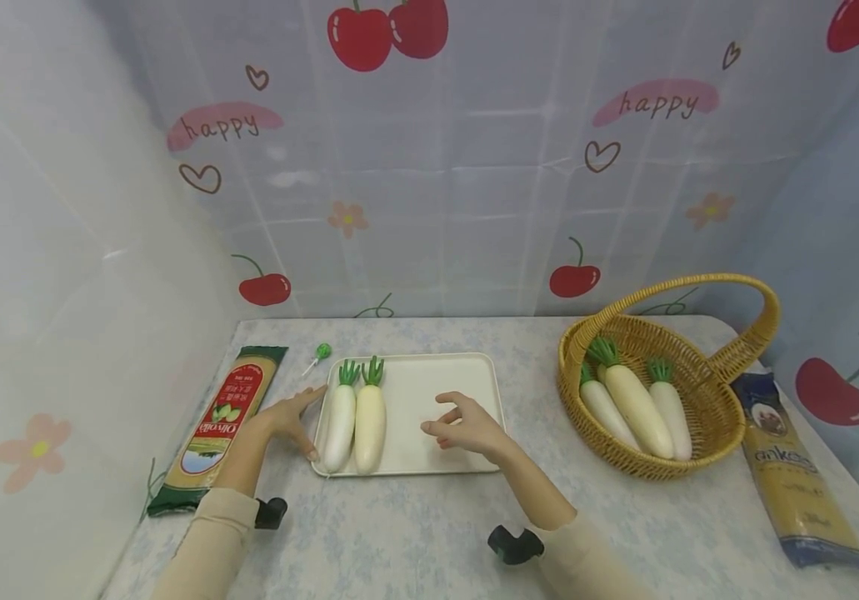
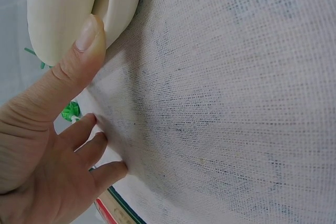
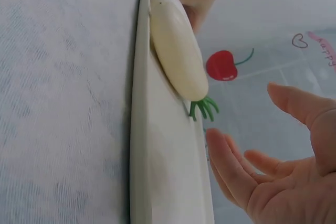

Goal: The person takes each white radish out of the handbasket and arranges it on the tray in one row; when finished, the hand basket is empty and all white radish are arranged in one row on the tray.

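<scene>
Two white radishes with green tops lie side by side at the left end of a white tray point(image 1: 436, 417): a left radish point(image 1: 340, 425) and a right radish point(image 1: 371, 429). My left hand point(image 1: 288, 421) is at the tray's left edge, thumb and fingers spread, its thumb tip right by the tray rim in the left wrist view. Over the right part of the tray is my right hand point(image 1: 470, 427), fingers loosely bent and holding nothing. In the right wrist view its fingers point(image 3: 231, 166) stand apart from the radish point(image 3: 178, 45).
A wicker basket point(image 1: 575, 408) with a tall handle holds several radishes point(image 1: 639, 408) at the right. Beside it lies a yellow pasta packet point(image 1: 796, 475). Another pasta packet point(image 1: 222, 417) lies under the left forearm's side, and a green lollipop point(image 1: 322, 351) sits behind the tray.
</scene>
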Available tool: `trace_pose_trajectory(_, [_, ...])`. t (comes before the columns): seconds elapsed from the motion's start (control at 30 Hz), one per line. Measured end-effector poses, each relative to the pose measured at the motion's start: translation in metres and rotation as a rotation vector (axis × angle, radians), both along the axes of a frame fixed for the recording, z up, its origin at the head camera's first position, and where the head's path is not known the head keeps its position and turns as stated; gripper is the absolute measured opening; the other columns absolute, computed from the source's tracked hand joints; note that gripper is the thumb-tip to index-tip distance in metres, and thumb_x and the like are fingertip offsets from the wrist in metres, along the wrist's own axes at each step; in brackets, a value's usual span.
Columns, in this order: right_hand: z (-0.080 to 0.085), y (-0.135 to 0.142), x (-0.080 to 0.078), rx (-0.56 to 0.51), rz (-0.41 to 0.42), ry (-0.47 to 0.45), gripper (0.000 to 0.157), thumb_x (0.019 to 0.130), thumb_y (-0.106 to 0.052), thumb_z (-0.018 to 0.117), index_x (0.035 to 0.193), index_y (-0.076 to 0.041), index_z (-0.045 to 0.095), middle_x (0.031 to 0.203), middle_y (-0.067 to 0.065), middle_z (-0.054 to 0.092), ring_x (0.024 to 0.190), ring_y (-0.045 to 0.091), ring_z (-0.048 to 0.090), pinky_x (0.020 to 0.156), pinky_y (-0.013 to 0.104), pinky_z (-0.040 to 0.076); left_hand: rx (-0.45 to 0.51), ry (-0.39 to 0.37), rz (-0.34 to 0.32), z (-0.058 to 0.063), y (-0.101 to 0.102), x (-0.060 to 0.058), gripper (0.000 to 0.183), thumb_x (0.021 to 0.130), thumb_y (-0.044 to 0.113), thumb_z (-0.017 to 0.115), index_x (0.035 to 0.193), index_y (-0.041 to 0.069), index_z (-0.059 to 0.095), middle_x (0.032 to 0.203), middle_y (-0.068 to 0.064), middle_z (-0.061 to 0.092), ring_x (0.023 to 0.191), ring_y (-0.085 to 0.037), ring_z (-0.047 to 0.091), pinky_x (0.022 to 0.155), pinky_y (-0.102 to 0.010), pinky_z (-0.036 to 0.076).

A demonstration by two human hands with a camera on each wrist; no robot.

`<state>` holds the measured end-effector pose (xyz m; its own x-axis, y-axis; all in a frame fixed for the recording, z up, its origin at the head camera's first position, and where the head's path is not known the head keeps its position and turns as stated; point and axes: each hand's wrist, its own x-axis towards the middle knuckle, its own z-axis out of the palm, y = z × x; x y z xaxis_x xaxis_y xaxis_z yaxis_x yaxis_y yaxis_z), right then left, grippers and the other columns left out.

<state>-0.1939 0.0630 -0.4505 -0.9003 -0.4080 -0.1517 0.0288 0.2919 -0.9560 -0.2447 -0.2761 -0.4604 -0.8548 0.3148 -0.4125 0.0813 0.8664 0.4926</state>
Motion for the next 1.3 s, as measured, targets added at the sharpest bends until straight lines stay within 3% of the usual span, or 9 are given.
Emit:
trace_pose_trajectory(0.3, [0.013, 0.059, 0.013, 0.021, 0.003, 0.011, 0.070, 0.087, -0.028, 0.067, 0.141, 0.002, 0.033, 0.107, 0.019, 0.060, 0.090, 0.038, 0.066, 0.081, 0.042, 0.055, -0.014, -0.002, 0.005, 0.003, 0.001, 0.001, 0.124, 0.052, 0.021, 0.092, 0.150, 0.005, 0.018, 0.151, -0.031, 0.010, 0.136, -0.052, 0.010, 0.107, -0.065, 0.016])
trace_pose_trajectory(0.5, [0.028, 0.092, 0.021, -0.007, 0.000, 0.048, 0.071, 0.087, -0.022, 0.067, 0.141, 0.006, 0.030, 0.110, 0.024, 0.059, 0.091, 0.040, 0.065, 0.082, 0.040, 0.055, -0.018, -0.005, 0.011, 0.005, 0.002, 0.003, 0.122, 0.054, 0.018, 0.092, 0.150, 0.005, 0.018, 0.151, -0.031, 0.010, 0.137, -0.051, 0.010, 0.107, -0.065, 0.016])
trace_pose_trajectory(0.87, [0.047, 0.143, 0.034, -0.052, -0.042, 0.127, 0.063, 0.091, -0.012, 0.060, 0.141, 0.008, 0.027, 0.111, 0.026, 0.056, 0.095, 0.020, 0.065, 0.081, 0.037, 0.055, -0.028, 0.004, 0.007, 0.004, 0.003, 0.002, 0.122, 0.053, 0.019, 0.092, 0.149, 0.005, 0.019, 0.151, -0.032, 0.011, 0.136, -0.053, 0.011, 0.106, -0.065, 0.018])
trace_pose_trajectory(0.93, [0.049, 0.153, 0.035, -0.030, -0.068, 0.136, 0.064, 0.091, -0.014, 0.061, 0.141, 0.007, 0.027, 0.112, 0.026, 0.056, 0.093, 0.017, 0.065, 0.081, 0.035, 0.056, -0.023, 0.000, 0.007, 0.005, 0.003, 0.003, 0.122, 0.053, 0.020, 0.092, 0.150, 0.005, 0.019, 0.151, -0.032, 0.011, 0.136, -0.053, 0.011, 0.107, -0.065, 0.017])
trace_pose_trajectory(1.13, [0.056, 0.179, 0.039, 0.033, -0.139, 0.134, 0.067, 0.091, -0.019, 0.062, 0.143, 0.004, 0.026, 0.120, 0.030, 0.052, 0.098, 0.025, 0.065, 0.082, 0.032, 0.055, -0.004, -0.017, 0.008, 0.008, 0.003, 0.004, 0.125, 0.052, 0.026, 0.092, 0.150, 0.006, 0.017, 0.151, -0.031, 0.009, 0.137, -0.051, 0.010, 0.108, -0.064, 0.015])
trace_pose_trajectory(1.3, [0.059, 0.200, 0.043, 0.112, -0.170, 0.174, 0.066, 0.092, -0.019, 0.060, 0.144, 0.002, 0.025, 0.125, 0.031, 0.051, 0.096, 0.021, 0.067, 0.080, 0.020, 0.050, -0.007, -0.007, 0.008, 0.007, 0.004, 0.004, 0.124, 0.052, 0.023, 0.092, 0.150, 0.005, 0.018, 0.151, -0.032, 0.011, 0.136, -0.053, 0.011, 0.107, -0.065, 0.017])
